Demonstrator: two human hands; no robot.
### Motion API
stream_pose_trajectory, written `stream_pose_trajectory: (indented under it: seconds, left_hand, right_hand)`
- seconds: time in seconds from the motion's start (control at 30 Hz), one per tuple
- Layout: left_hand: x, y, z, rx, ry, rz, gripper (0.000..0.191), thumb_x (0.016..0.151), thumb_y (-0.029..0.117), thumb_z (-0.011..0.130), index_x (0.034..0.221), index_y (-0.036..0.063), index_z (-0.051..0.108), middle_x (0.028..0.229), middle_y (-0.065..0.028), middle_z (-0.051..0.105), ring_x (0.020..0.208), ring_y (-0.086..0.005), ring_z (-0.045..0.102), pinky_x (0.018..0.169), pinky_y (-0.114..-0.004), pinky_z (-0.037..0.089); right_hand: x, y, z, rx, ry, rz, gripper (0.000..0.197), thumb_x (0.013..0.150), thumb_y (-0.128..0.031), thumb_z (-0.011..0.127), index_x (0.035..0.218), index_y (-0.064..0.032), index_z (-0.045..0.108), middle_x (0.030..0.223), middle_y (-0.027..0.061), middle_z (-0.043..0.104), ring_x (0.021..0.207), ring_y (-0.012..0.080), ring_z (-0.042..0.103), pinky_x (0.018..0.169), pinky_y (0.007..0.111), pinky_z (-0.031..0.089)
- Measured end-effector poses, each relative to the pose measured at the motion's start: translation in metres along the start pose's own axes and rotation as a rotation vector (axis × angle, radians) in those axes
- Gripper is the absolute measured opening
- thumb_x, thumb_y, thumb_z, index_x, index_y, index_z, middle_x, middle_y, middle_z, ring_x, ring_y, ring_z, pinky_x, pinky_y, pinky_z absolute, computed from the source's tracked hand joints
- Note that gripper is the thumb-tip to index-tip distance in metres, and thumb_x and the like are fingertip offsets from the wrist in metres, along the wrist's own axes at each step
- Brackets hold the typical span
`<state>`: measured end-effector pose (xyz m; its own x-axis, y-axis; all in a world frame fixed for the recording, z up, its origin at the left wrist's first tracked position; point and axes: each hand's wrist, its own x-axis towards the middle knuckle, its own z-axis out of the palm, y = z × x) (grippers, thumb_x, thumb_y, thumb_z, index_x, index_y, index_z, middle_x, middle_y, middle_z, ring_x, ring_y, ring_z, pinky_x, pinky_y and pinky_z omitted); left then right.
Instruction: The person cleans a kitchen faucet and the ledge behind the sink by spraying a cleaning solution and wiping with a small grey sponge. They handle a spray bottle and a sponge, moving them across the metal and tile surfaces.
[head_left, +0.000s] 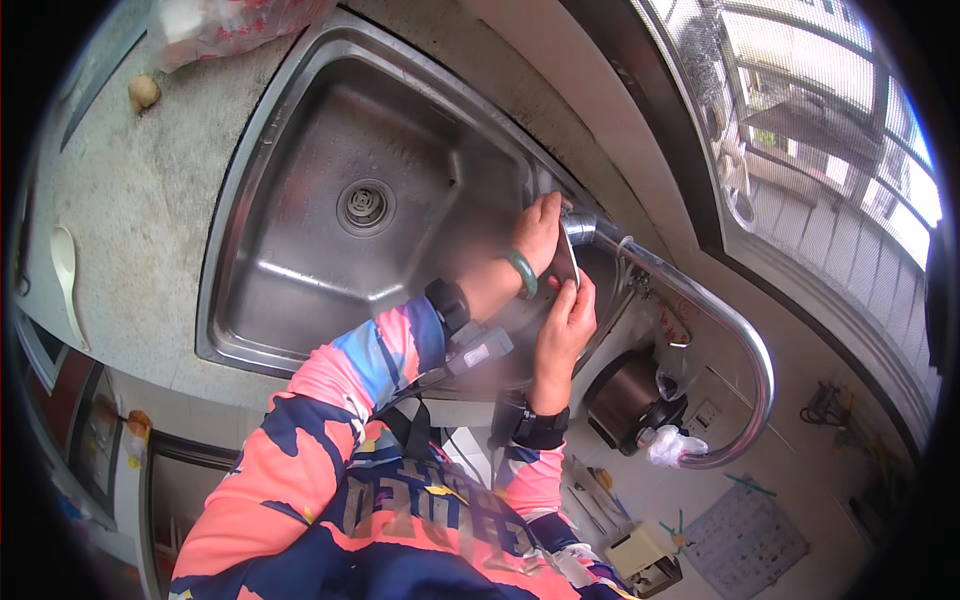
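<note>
My left hand (538, 234), with a green bangle at the wrist, rests against a thin flat plate-like object (568, 259) seen nearly edge-on. The fingers of my right hand (568, 324) pinch its lower end. Its kind cannot be told; my left hand hides part of it. Both hands are over the smaller basin (517, 330) of a stainless steel sink, beside the collar of a chrome gooseneck tap (697, 289). The larger basin (300, 255) lies to the left, with a drain strainer (366, 208). Black straps circle both forearms.
A white spoon (66, 277), a small brown lump (143, 92) and a plastic bag (232, 30) lie on the left countertop. A brown-and-black appliance (628, 397) stands right of the sink. White plastic (675, 445) wraps the tap's far end. A screened window (810, 127) is upper right.
</note>
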<state>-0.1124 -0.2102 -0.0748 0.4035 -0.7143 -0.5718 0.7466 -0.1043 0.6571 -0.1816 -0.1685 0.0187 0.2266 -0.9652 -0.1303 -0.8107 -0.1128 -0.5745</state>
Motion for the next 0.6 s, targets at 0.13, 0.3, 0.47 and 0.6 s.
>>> stream_pose_trajectory:
  seconds: [0.13,0.3,0.47,0.6]
  left_hand:
    - [-0.038,0.020,0.006,0.561,-0.102,0.636,0.024,0.087,0.019,0.049,0.104,0.0061,0.059,0.110,-0.0085,0.056,0.108,-0.0280,0.047,0.095,-0.040,0.035]
    - [-0.004,0.029,0.002,0.647,-0.119,0.500,0.026,0.086,0.017,0.046,0.104,0.0018,0.057,0.112,-0.0178,0.055,0.104,-0.0347,0.050,0.090,-0.042,0.039]
    - [0.032,0.039,-0.005,1.103,-0.613,0.395,0.027,0.086,0.020,0.043,0.087,-0.0031,0.057,0.087,-0.0261,0.057,0.085,-0.0422,0.056,0.076,-0.047,0.045]
    - [-0.018,0.061,0.011,1.232,-0.438,0.406,0.032,0.081,0.013,0.050,0.110,-0.0004,0.050,0.114,-0.0177,0.051,0.112,-0.0315,0.045,0.089,-0.044,0.037]
  right_hand:
    - [-0.001,0.002,-0.005,0.003,-0.016,-0.056,0.023,0.090,-0.008,0.046,0.109,0.0035,0.054,0.095,0.0099,0.061,0.088,0.0180,0.057,0.081,0.030,0.044]
    - [0.000,0.008,-0.001,-0.101,0.045,-0.163,0.023,0.088,-0.007,0.046,0.107,0.0024,0.054,0.092,0.0190,0.061,0.082,0.0273,0.061,0.074,0.034,0.047]
    - [0.001,0.008,-0.002,-0.021,-0.002,-0.066,0.021,0.089,-0.008,0.046,0.106,0.0017,0.055,0.092,0.0198,0.062,0.084,0.0331,0.062,0.073,0.037,0.047]
    - [0.002,0.010,-0.006,-0.057,0.002,-0.090,0.022,0.089,-0.008,0.046,0.106,0.0026,0.054,0.093,0.0213,0.061,0.085,0.0343,0.061,0.073,0.037,0.047]
